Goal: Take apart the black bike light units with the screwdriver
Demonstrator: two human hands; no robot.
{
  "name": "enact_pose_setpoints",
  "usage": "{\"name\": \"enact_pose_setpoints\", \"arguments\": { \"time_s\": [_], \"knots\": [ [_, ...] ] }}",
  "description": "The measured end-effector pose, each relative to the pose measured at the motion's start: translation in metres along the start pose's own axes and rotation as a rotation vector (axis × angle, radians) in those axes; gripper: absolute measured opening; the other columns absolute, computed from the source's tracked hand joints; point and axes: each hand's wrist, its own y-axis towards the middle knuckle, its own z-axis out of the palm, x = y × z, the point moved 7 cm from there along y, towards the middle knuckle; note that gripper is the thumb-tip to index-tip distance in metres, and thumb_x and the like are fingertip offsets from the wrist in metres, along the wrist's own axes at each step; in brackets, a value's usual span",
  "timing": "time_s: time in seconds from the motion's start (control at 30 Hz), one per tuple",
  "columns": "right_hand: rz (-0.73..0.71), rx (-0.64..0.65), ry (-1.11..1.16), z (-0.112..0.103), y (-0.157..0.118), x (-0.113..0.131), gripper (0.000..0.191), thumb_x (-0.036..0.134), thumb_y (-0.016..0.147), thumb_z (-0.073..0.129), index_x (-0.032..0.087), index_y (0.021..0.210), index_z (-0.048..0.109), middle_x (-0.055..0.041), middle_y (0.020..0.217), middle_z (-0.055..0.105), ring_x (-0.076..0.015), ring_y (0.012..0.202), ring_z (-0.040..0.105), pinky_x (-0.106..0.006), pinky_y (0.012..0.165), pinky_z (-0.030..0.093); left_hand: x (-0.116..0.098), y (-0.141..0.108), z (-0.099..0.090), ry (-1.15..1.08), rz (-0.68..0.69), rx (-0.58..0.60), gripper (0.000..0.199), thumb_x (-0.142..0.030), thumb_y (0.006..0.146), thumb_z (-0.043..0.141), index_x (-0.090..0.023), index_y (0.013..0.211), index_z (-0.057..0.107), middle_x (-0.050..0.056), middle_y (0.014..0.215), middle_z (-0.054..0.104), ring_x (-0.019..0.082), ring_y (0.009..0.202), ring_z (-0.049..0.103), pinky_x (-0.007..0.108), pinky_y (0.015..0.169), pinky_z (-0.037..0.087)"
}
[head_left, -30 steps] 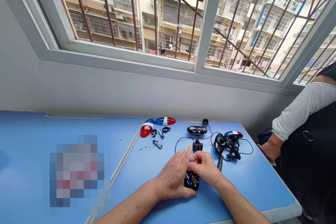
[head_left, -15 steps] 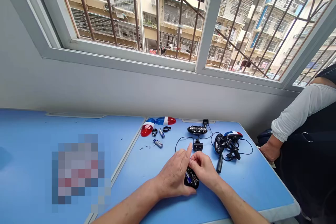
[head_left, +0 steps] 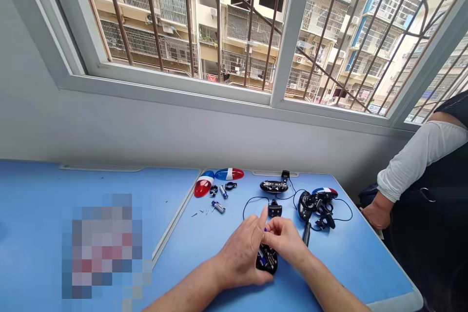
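Note:
My left hand (head_left: 243, 251) is wrapped along the left side of a black oval housing (head_left: 268, 259), its thumb at the near end. Inside the housing show a blue-and-silver battery and small parts. My right hand (head_left: 287, 239) pinches at the far end of the housing, with a small blue bit showing by its fingertips; what it holds is mostly hidden. Beyond my hands lies a black two-button switch (head_left: 275, 209) on a cable. To its left are loose batteries (head_left: 218, 206) and several small screws (head_left: 202, 211).
Red-and-blue covers (head_left: 229, 174) and black clamps (head_left: 231, 185) lie at the back left. Another black housing (head_left: 274, 186), a cabled cluster (head_left: 317, 204) and a screwdriver (head_left: 306, 234) are right. A person's hand (head_left: 378, 212) rests by the table's right edge.
The view has tilted slightly, so the table sits lower in it. My right fingertips have shifted a little, and a small blue bit now shows beside them.

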Motion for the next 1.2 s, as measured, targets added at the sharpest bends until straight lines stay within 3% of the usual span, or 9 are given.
{"name": "enact_pose_setpoints", "arguments": {
  "time_s": [0.3, 0.47, 0.57, 0.7, 0.87, 1.0, 1.2],
  "knots": [
    [-0.113, 0.037, 0.01, 0.003, -0.001, 0.007, 0.045, 0.054, 0.061, 0.077, 0.018, 0.062, 0.049, 0.0069, 0.053, 0.042, -0.0078, 0.053, 0.033, -0.021, 0.048, 0.027, 0.003, -0.006, 0.001, -0.008, -0.024, -0.013, 0.154, -0.022, 0.044, 0.091, -0.025, 0.149, -0.023, 0.011, 0.119, 0.054, 0.032, 0.099, 0.054, 0.048, 0.086, 0.051],
    [-0.254, -0.011, -0.12, -0.003, -0.003, 0.012, 0.024, 0.038, 0.074, 0.067, 0.017, 0.066, 0.057, 0.0039, 0.06, 0.05, -0.01, 0.057, 0.04, -0.022, 0.052, 0.035, 0.007, -0.006, 0.002, 0.006, -0.051, -0.021, 0.15, -0.026, 0.046, 0.091, -0.027, 0.15, -0.018, 0.009, 0.113, 0.054, 0.03, 0.094, 0.054, 0.046, 0.082, 0.051],
    [-0.303, -0.002, -0.206, -0.005, -0.007, 0.014, 0.013, 0.027, 0.076, 0.062, 0.016, 0.083, 0.066, 0.0, 0.073, 0.061, -0.0123, 0.064, 0.05, -0.023, 0.056, 0.04, 0.012, -0.006, 0.002, 0.014, -0.073, -0.048, 0.147, -0.03, 0.047, 0.091, -0.027, 0.15, -0.014, 0.007, 0.108, 0.054, 0.028, 0.089, 0.055, 0.045, 0.078, 0.051],
    [-0.443, -0.017, -0.325, -0.006, -0.017, 0.019, 0.039, 0.016, 0.076, 0.059, 0.021, 0.114, 0.064, -0.0039, 0.091, 0.067, -0.0163, 0.076, 0.058, -0.024, 0.058, 0.046, 0.014, -0.005, 0.0, 0.023, -0.068, -0.081, 0.145, -0.033, 0.049, 0.09, -0.027, 0.15, -0.014, 0.006, 0.105, 0.053, 0.027, 0.086, 0.054, 0.042, 0.074, 0.051],
    [-0.696, -0.019, -0.491, 0.0, -0.032, 0.02, 0.054, 0.014, 0.082, 0.055, 0.026, 0.135, 0.052, -0.0078, 0.107, 0.066, -0.0213, 0.089, 0.057, -0.029, 0.064, 0.051, 0.01, -0.004, -0.004, -0.04, -0.038, -0.129, 0.142, -0.021, 0.051, 0.086, -0.027, 0.15, -0.016, 0.005, 0.105, 0.053, 0.026, 0.086, 0.053, 0.04, 0.073, 0.051],
    [-0.757, -0.092, -0.595, 0.002, -0.033, 0.017, 0.047, 0.015, 0.088, 0.05, 0.027, 0.134, 0.053, -0.0073, 0.104, 0.065, -0.0219, 0.089, 0.057, -0.036, 0.076, 0.051, 0.009, -0.003, -0.005, -0.071, -0.015, -0.133, 0.142, -0.021, 0.052, 0.087, -0.028, 0.151, -0.015, 0.008, 0.113, 0.051, 0.028, 0.096, 0.053, 0.044, 0.08, 0.052],
    [-0.792, -0.241, -0.652, 0.0, -0.03, 0.022, 0.032, 0.018, 0.093, 0.045, 0.022, 0.12, 0.061, -0.007, 0.087, 0.066, -0.0212, 0.079, 0.058, -0.034, 0.069, 0.05, 0.003, 0.001, -0.004, 0.008, 0.033, -0.148, 0.138, -0.034, 0.056, 0.087, -0.024, 0.152, -0.012, 0.017, 0.13, 0.047, 0.038, 0.115, 0.05, 0.055, 0.093, 0.047]
  ]
}}
